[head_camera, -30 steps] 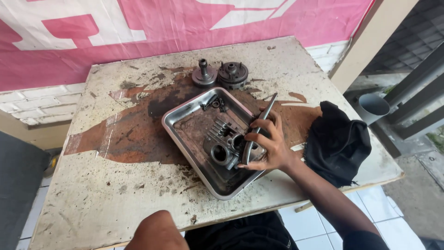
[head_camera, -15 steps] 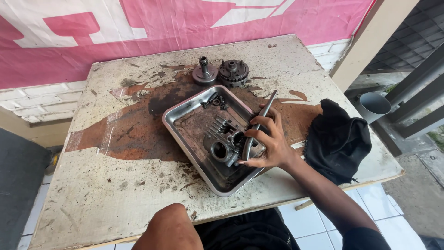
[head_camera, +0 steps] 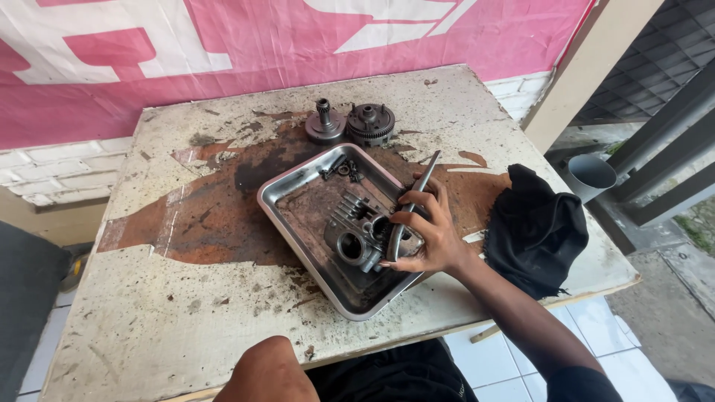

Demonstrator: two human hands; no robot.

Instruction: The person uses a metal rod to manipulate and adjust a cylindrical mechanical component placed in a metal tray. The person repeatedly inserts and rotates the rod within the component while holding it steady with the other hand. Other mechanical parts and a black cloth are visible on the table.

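Note:
My right hand [head_camera: 432, 234] is closed around a long grey metal tool [head_camera: 422, 182] that slants up and to the right. The hand rests over a greasy finned engine part [head_camera: 356, 232] lying in a rectangular steel tray [head_camera: 277, 195] on the stained table. A few small dark bolts [head_camera: 342, 168] lie in the tray's far corner. My left hand is not visible. A rounded patch of bare skin [head_camera: 268, 372], a knee or an arm, shows at the bottom edge.
Two round geared metal parts [head_camera: 325, 126] [head_camera: 371, 123] stand just behind the tray. A crumpled black cloth [head_camera: 538, 223] lies at the table's right edge. A grey pipe end [head_camera: 592, 173] and dark railings are on the right. A pink banner [head_camera: 223, 59] hangs behind.
My right hand keeps its grip on the tool over the engine part, shifting only slightly. The patch of skin at the bottom edge has drifted a little to the right.

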